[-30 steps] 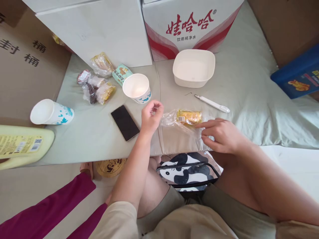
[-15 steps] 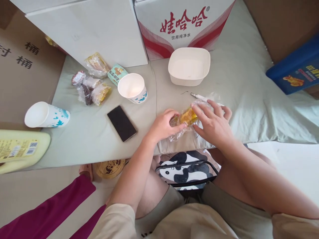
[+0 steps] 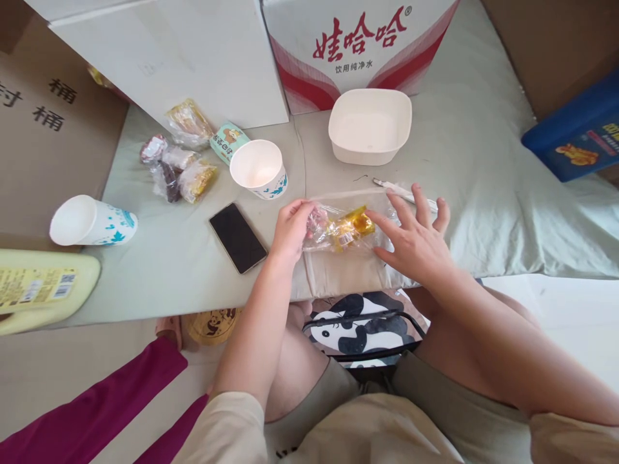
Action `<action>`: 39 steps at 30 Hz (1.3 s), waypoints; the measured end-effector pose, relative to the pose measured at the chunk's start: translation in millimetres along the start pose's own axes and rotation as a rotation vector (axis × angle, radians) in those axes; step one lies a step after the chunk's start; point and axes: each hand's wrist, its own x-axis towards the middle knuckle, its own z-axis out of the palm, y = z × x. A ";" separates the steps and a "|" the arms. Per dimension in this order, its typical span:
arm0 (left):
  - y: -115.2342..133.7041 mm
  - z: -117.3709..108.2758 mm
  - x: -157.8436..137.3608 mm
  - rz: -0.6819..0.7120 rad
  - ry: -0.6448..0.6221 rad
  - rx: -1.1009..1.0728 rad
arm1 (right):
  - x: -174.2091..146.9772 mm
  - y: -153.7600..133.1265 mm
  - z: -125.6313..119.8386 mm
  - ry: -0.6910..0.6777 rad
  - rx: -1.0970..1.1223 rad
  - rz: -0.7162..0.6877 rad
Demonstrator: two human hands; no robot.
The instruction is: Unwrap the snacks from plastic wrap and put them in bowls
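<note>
My left hand [image 3: 291,233] pinches the left end of a clear plastic bag [image 3: 348,199], which is stretched out on the cloth-covered surface. A small yellow-wrapped snack packet [image 3: 354,228] lies in the middle of the bag; whether it is inside or on top I cannot tell. With fingers spread, my right hand [image 3: 416,235] hovers at or rests on the bag's right side, the index fingertip close to the packet. Partly behind that hand lies a slim white tool with a metal tip [image 3: 387,185], perhaps a craft knife.
Behind the bag stands a white bowl [image 3: 370,154]. To the left are a phone [image 3: 238,238], a paper cup [image 3: 258,169], a tipped paper cup [image 3: 94,221] and several wrapped snacks [image 3: 186,158]. Cartons [image 3: 358,51] line the back. Someone's purple trouser leg [image 3: 106,393] shows lower left.
My left hand has moved left, pulling the bag's end out flat. The yellow packet has shifted slightly left, and the fingers of my right hand have spread and come off it.
</note>
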 end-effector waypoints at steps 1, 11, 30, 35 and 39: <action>-0.2 -1.0 1.4 0.028 0.024 0.017 | -0.4 1.9 -0.4 -0.004 0.004 -0.008; -0.7 -1.1 0.3 -0.039 -0.162 -0.110 | 2.2 10.5 -2.1 0.089 0.097 -0.002; 3.9 10.4 -3.8 -0.056 -0.095 0.042 | 66.2 36.0 4.6 0.408 0.408 0.430; 6.9 9.3 -3.9 -0.064 -0.111 0.036 | 103.1 35.9 -3.5 0.459 0.600 0.518; 6.9 6.5 -3.7 -0.071 -0.106 0.011 | 93.9 30.0 -0.6 0.423 0.688 0.459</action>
